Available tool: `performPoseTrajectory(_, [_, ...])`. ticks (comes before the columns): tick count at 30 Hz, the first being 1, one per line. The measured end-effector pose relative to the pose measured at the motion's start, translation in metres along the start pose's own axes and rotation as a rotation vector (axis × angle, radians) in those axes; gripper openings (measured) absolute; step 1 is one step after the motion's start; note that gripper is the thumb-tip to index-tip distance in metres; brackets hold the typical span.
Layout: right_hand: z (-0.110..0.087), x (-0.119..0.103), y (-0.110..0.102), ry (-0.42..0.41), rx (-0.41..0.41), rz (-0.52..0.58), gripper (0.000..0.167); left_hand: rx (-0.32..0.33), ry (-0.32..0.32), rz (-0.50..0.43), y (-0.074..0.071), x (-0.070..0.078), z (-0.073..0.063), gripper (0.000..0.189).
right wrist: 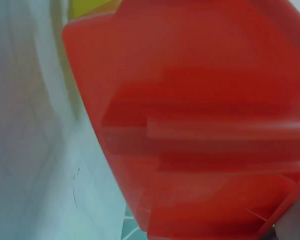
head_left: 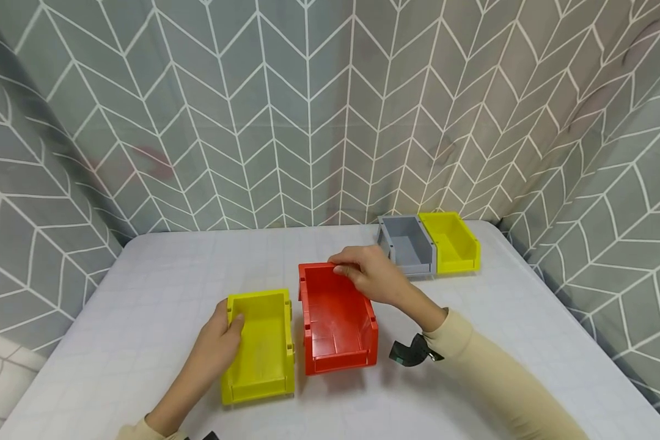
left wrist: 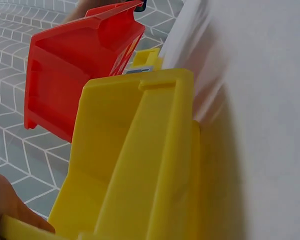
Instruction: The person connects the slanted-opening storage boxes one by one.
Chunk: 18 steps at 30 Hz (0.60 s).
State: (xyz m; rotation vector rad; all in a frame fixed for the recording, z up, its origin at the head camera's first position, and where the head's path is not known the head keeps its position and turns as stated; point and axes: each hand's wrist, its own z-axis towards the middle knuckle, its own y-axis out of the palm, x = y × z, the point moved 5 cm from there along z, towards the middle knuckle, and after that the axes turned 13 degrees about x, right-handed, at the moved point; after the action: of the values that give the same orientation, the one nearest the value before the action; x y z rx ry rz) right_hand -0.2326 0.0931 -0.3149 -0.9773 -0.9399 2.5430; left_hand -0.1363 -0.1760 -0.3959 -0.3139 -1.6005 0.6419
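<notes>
My left hand [head_left: 216, 342] grips the left wall of a yellow storage bin [head_left: 260, 342], thumb inside and fingers outside. Just right of it, a red storage bin [head_left: 338, 321] is held by its back rim in my right hand [head_left: 370, 273], thumb over the edge. The red bin tilts, its open front toward me, and casts a shadow below. In the left wrist view the red bin [left wrist: 70, 75] stands beyond the yellow bin [left wrist: 125, 155]. The red bin's outer side [right wrist: 200, 120] fills most of the right wrist view.
At the table's back right, a grey bin [head_left: 409, 244] and another yellow bin [head_left: 452, 243] stand side by side. A white cloth covers the table [head_left: 187, 263]. Grey patterned curtains [head_left: 308, 122] enclose the back and sides.
</notes>
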Motion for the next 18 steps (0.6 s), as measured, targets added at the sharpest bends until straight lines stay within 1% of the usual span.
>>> performPoseTrajectory(4, [-0.004, -0.007, 0.003, -0.007, 0.0, 0.01, 0.02, -0.015, -0.03, -0.008, 0.001, -0.004, -0.001, 0.062])
performPoseTrajectory(7, [-0.007, -0.011, 0.005, 0.006, 0.005, 0.014, 0.021, -0.036, -0.04, -0.046, 0.0, -0.008, 0.0, 0.065])
performPoseTrajectory(11, [-0.009, -0.011, 0.006, 0.025, 0.02, 0.01, 0.021, -0.059, -0.016, -0.109, -0.002, -0.015, 0.004, 0.067])
performPoseTrajectory(13, [-0.01, -0.011, 0.007, 0.03, 0.028, 0.013, 0.02, -0.06, -0.001, -0.129, -0.002, -0.018, 0.005, 0.065])
performPoseTrajectory(18, [-0.009, -0.011, 0.008, 0.04, 0.036, 0.025, 0.021, -0.058, 0.016, -0.141, -0.002, -0.022, 0.007, 0.065])
